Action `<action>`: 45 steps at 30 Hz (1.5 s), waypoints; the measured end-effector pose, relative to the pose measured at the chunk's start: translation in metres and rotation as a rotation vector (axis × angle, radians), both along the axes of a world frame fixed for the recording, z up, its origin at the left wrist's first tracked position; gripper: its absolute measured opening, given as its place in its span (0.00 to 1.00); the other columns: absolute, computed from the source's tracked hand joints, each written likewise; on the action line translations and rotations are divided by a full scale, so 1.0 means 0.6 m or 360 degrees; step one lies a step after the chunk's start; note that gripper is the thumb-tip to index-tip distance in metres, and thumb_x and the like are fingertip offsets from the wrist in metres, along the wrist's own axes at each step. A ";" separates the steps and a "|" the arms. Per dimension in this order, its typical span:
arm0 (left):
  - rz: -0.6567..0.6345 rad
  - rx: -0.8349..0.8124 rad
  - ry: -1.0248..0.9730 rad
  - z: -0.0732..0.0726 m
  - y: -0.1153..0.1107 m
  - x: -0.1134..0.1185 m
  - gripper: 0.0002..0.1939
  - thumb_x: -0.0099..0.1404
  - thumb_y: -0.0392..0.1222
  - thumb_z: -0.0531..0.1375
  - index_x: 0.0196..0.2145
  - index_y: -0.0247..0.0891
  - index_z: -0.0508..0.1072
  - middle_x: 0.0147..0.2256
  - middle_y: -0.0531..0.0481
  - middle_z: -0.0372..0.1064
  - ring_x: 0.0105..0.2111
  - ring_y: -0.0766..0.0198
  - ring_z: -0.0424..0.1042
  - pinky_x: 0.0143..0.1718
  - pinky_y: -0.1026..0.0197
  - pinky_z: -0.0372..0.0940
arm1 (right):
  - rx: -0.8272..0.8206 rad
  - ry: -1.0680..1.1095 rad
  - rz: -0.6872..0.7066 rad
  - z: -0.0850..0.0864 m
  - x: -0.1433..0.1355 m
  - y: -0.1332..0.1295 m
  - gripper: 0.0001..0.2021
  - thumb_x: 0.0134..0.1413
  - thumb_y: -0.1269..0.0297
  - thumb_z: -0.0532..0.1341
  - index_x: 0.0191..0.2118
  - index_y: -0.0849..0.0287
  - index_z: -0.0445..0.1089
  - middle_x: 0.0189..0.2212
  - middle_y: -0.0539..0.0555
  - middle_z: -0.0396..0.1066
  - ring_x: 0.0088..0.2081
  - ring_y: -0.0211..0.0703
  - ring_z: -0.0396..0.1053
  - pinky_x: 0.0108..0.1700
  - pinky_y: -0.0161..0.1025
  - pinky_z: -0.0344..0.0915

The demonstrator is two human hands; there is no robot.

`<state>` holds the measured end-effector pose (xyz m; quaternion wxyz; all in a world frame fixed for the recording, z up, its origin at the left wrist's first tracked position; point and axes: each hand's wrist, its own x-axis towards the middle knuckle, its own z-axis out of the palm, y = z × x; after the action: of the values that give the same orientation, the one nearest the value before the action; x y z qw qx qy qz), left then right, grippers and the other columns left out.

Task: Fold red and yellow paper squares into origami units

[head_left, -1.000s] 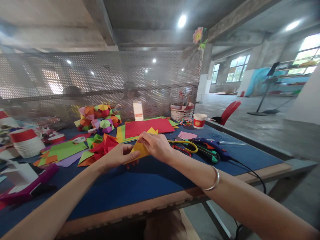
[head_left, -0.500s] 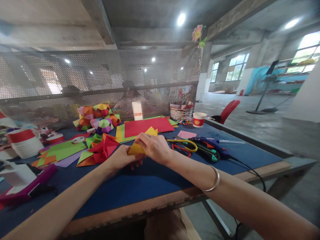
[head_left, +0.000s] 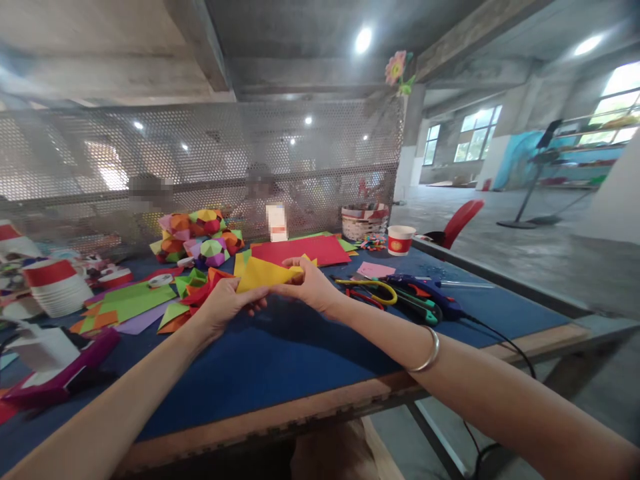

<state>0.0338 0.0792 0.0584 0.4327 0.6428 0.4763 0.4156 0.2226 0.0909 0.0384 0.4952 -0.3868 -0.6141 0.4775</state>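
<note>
- Left hand [head_left: 227, 305], yours: thumb and fingers pinching the near left edge of the yellow paper.
- Right hand [head_left: 310, 287], yours: fingertips gripping the same piece at its right end; silver bangle [head_left: 429, 350] on your wrist.
- Yellow paper [head_left: 265, 272], one piece, folded: between your hands, raised above the blue mat [head_left: 280, 373].
- Red folds [head_left: 203, 295]: just beside your left hand, on its outer side.
- Red sheet [head_left: 313, 248]: beyond both your hands, atop yellow and green ones.
- Yellow handle [head_left: 387, 291], green-and-black tool [head_left: 424, 309], glue gun [head_left: 447, 301]: right of your right hand, in that order outward.
- Pink paper [head_left: 375, 269]: beyond the yellow handle.
- Green sheet [head_left: 136, 304], tape roll [head_left: 161, 281]: left of your left hand.
- Paper balls [head_left: 213, 252], multicoloured: beyond your left hand.
- Cup [head_left: 401, 243], basket [head_left: 364, 227]: beyond your right hand, to its right.
- Stacked cups [head_left: 57, 290]: well left of your left hand.
</note>
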 end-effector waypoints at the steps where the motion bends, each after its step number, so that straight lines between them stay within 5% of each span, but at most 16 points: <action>1: 0.0019 0.0010 -0.0011 0.000 0.001 -0.001 0.22 0.41 0.57 0.73 0.26 0.36 0.77 0.21 0.51 0.72 0.22 0.66 0.67 0.23 0.64 0.61 | -0.0044 0.0040 0.0026 -0.001 -0.002 0.000 0.27 0.46 0.65 0.77 0.48 0.56 0.64 0.25 0.42 0.69 0.27 0.38 0.69 0.33 0.35 0.67; 5: 0.0019 0.0033 -0.0036 -0.003 -0.001 0.002 0.24 0.39 0.59 0.73 0.23 0.36 0.77 0.21 0.50 0.72 0.21 0.66 0.67 0.22 0.64 0.61 | -0.0074 0.0011 0.0161 0.000 -0.008 -0.009 0.19 0.46 0.54 0.77 0.33 0.59 0.70 0.23 0.46 0.69 0.24 0.35 0.65 0.28 0.34 0.63; 9: -0.0050 0.0040 -0.0049 -0.003 -0.007 0.005 0.22 0.39 0.58 0.73 0.22 0.36 0.76 0.20 0.51 0.72 0.21 0.66 0.67 0.22 0.64 0.61 | -0.0081 -0.0017 0.0239 0.003 -0.009 -0.020 0.23 0.43 0.48 0.77 0.22 0.59 0.67 0.18 0.46 0.64 0.22 0.34 0.60 0.25 0.34 0.58; 21: -0.0175 0.0001 -0.0030 0.005 -0.005 -0.003 0.21 0.40 0.56 0.75 0.20 0.36 0.78 0.19 0.51 0.73 0.20 0.68 0.68 0.23 0.65 0.61 | 0.0200 0.0132 0.0275 0.009 -0.012 -0.026 0.20 0.43 0.48 0.75 0.27 0.57 0.69 0.22 0.47 0.65 0.27 0.38 0.61 0.30 0.37 0.60; 45: -0.0007 0.0034 -0.0029 0.009 0.035 -0.057 0.20 0.39 0.54 0.77 0.18 0.36 0.77 0.19 0.48 0.73 0.21 0.67 0.67 0.24 0.65 0.63 | 0.0476 -0.0078 -0.0023 0.019 0.036 0.019 0.23 0.53 0.42 0.63 0.22 0.56 0.62 0.21 0.45 0.61 0.26 0.36 0.57 0.33 0.37 0.58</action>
<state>-0.0002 0.0999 0.0640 0.4310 0.6447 0.4665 0.4255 0.2442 0.1021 0.0498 0.5357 -0.3247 -0.6874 0.3676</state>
